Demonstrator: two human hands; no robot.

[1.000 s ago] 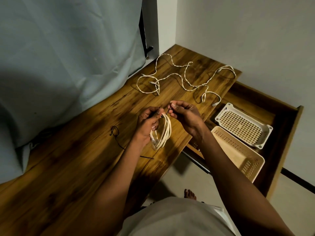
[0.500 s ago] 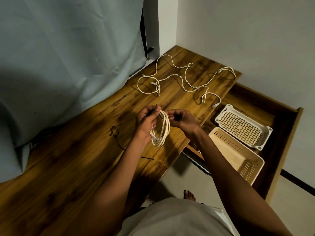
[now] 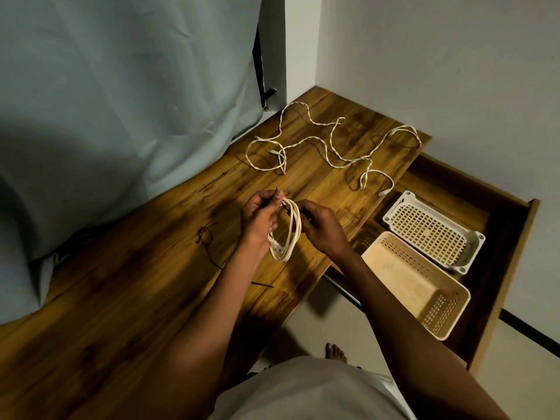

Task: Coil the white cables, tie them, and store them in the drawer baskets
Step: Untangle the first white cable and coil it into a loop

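Above the bench [image 3: 151, 298] edge, your left hand [image 3: 260, 221] grips the top of the coiled cable [image 3: 288, 234], fingers curled round it; its loops hang down toward you, long axis near vertical. Your right hand [image 3: 322, 227] pinches a thin dark tie [image 3: 285, 204] just right of that top, so the binding point sits between both hands. Uncoiled cables [image 3: 330, 147] lie well apart at the bench's far end. Both baskets [image 3: 415, 286] sit in the open drawer [image 3: 503, 268] to your right, nearer the right hand.

Home room: wooden desk [image 3: 121, 298], curtain [image 3: 121, 101], open drawer [image 3: 497, 268].
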